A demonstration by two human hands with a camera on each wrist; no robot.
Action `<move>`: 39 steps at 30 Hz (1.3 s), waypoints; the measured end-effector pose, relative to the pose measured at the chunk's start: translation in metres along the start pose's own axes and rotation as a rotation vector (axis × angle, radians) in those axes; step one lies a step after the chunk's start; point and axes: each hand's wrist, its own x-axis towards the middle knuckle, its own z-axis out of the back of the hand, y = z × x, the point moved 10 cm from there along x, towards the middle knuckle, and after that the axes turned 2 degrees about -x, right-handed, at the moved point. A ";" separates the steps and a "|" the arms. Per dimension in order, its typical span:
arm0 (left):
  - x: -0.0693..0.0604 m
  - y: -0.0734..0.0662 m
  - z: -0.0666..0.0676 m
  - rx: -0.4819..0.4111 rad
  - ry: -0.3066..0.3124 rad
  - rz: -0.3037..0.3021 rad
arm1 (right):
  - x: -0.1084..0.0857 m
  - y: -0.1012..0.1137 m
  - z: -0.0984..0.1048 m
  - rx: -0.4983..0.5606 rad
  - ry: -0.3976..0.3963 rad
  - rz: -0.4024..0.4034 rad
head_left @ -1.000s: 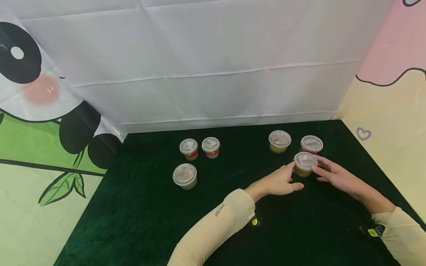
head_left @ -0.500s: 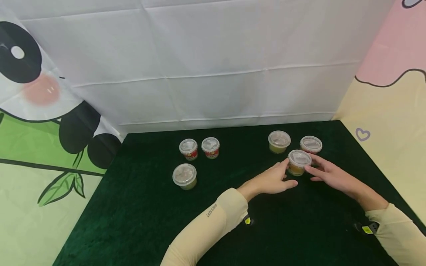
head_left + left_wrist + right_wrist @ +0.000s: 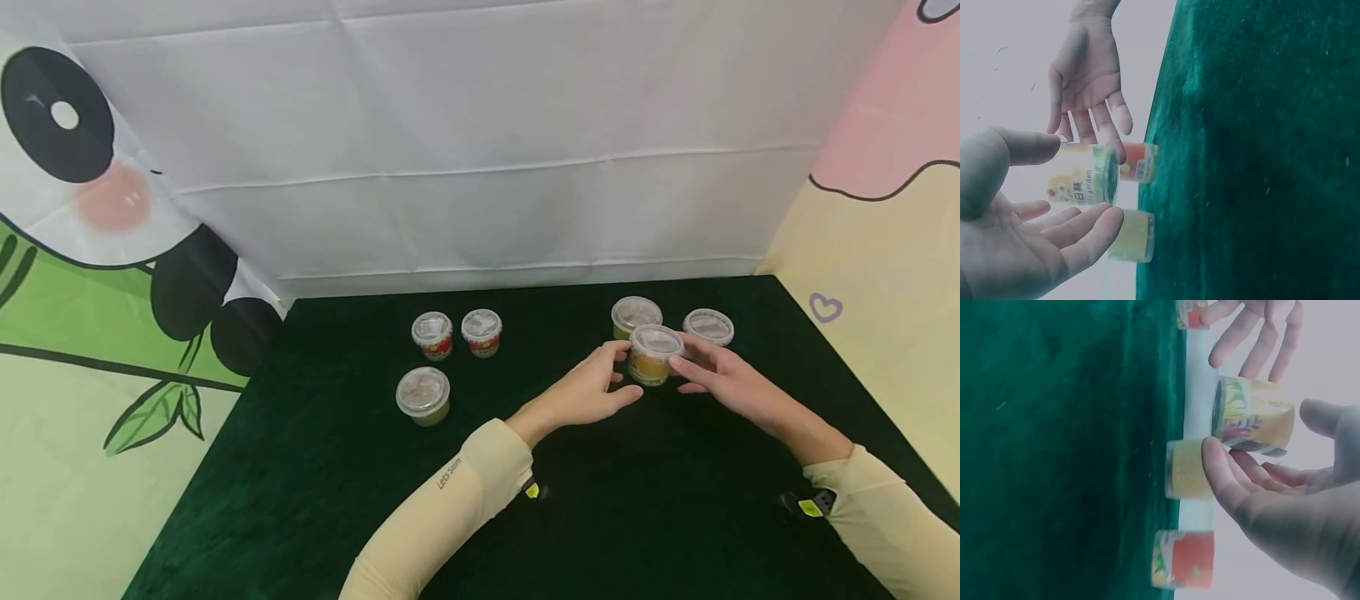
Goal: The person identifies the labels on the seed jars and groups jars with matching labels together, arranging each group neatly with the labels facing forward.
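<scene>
Yellow cup (image 3: 651,358) raised off the cloth (image 3: 315,517), between the two hands. Right hand (image 3: 722,382) pinches its right side, thumb in front, fingers reaching behind. Left hand (image 3: 577,394) has fingers nearly straight and spread, tips against the cup's left side, thumb sticking out apart. Cup is thin plastic, round, near straight-sided, flower-print label, translucent flat lid with raised rim. Cream sleeves (image 3: 442,517), smooth fabric, nearer the wearer than the cup; dark wristband (image 3: 813,504) with lime tag at the right cuff.

Pale tub (image 3: 634,311) just behind the cup, slightly left, partly overlapped. Right red cup (image 3: 708,327) behind and right of the cup, body mostly hidden in the head view. Well left of the cup: middle red cup (image 3: 482,333) and far-left red cup (image 3: 432,335), side by side, lidded; green tub (image 3: 423,398) in front of them, wide round lid. Cloth dark green, velvety. Behind the cup, creased white sheet (image 3: 480,167).
</scene>
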 end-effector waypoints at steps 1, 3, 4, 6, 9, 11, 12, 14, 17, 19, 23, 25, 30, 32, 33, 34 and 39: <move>-0.002 0.000 0.004 -0.006 -0.010 -0.003 | 0.002 0.003 -0.001 0.007 0.002 -0.005; -0.005 -0.001 0.012 -0.026 -0.034 -0.007 | 0.005 0.008 -0.004 0.027 0.012 -0.012; -0.007 0.000 0.016 -0.036 -0.045 -0.007 | 0.007 0.011 -0.006 0.038 0.019 -0.013; -0.011 0.000 0.024 -0.054 -0.066 -0.008 | 0.011 0.017 -0.010 0.065 0.030 -0.013; -0.019 -0.001 0.036 -0.069 -0.092 -0.017 | 0.017 0.028 -0.016 0.100 0.034 -0.004; -0.024 -0.001 0.043 -0.069 -0.102 -0.021 | 0.021 0.034 -0.019 0.121 0.021 0.001; -0.027 -0.001 0.046 -0.069 -0.109 -0.022 | 0.024 0.036 -0.020 0.132 0.011 0.004; -0.032 -0.001 0.053 -0.071 -0.121 -0.024 | 0.029 0.042 -0.023 0.158 -0.017 0.005; -0.040 0.001 0.063 -0.075 -0.143 -0.016 | 0.039 0.049 -0.029 0.204 -0.058 0.017; -0.044 0.003 0.069 -0.078 -0.156 -0.010 | 0.045 0.054 -0.035 0.228 -0.075 0.026; -0.056 0.009 0.079 -0.089 -0.171 0.009 | 0.054 0.062 -0.048 0.256 -0.069 0.052; -0.063 0.012 0.085 -0.094 -0.177 0.022 | 0.057 0.066 -0.055 0.269 -0.053 0.059; -0.077 0.020 0.098 -0.120 -0.193 0.036 | 0.062 0.076 -0.070 0.296 -0.015 0.078; -0.081 0.022 0.102 -0.134 -0.197 0.036 | 0.064 0.080 -0.074 0.304 -0.007 0.091; -0.082 0.022 0.103 -0.140 -0.198 0.036 | 0.065 0.081 -0.076 0.308 -0.005 0.097; -0.084 0.023 0.105 -0.143 -0.199 0.037 | 0.066 0.083 -0.078 0.312 -0.002 0.103; -0.090 0.028 0.110 -0.125 -0.208 0.061 | 0.071 0.087 -0.088 0.335 0.018 0.113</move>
